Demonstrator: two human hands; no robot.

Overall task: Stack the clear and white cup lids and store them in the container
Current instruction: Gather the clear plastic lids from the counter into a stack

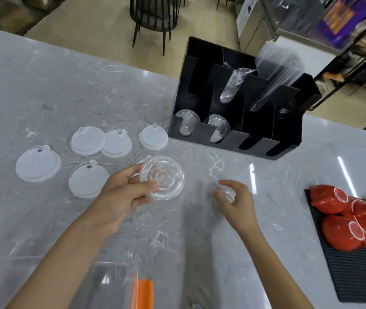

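My left hand (125,192) grips a stack of clear round lids (162,177) just above the marble counter, thumb on its near rim. My right hand (233,197) is blurred; its fingers curl round another clear lid (230,195) low over the counter. Several white lids lie flat to the left: one at the far left (37,164), an overlapping pair (87,140), one nearer me (88,179), one by the container (153,137), and one partly hidden behind the clear stack. The black container (233,139) stands at the back right, with clear lids (186,123) upright in its front slots.
Plastic-sleeved cup stacks (275,79) lean out of the container's rear slots. A black ribbed mat (356,284) with red and green fruit-shaped items (342,219) lies at the right edge. A clear box with an orange part (115,284) sits at the near edge.
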